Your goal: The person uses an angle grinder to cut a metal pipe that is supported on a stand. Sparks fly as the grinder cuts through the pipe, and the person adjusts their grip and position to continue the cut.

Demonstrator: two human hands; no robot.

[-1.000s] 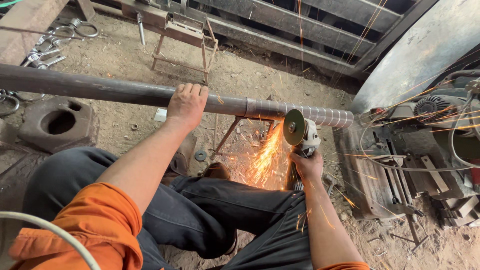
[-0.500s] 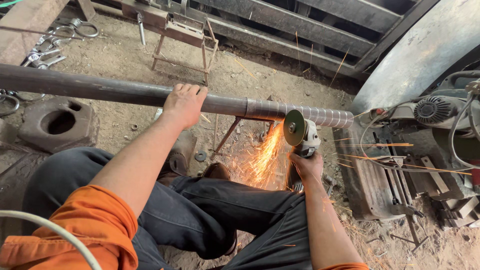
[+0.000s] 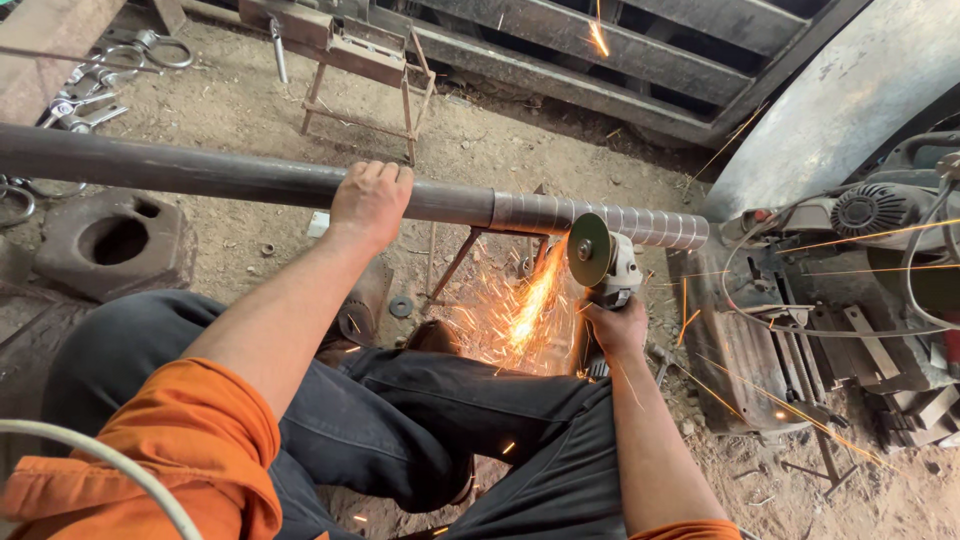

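A long dark steel pipe (image 3: 200, 175) lies across the view on a small metal stand (image 3: 470, 255); its right end (image 3: 630, 222) is ground bright. My left hand (image 3: 370, 200) grips the pipe from above near its middle. My right hand (image 3: 615, 325) holds an angle grinder (image 3: 605, 265) whose disc (image 3: 587, 249) touches the underside of the bright section. Orange sparks (image 3: 525, 310) spray down and left from the disc toward my dark trousers (image 3: 430, 410).
A rusty metal stand (image 3: 365, 75) sits beyond the pipe on the dirt floor. A heavy cast block with a hole (image 3: 115, 245) lies at left, with wrenches (image 3: 85, 90) behind it. Machinery with a motor and cables (image 3: 860, 250) crowds the right side.
The grinder disc stays against the pipe and sparks keep flying; stray sparks now streak farther right over the machinery. Both hands hold nearly the same places.
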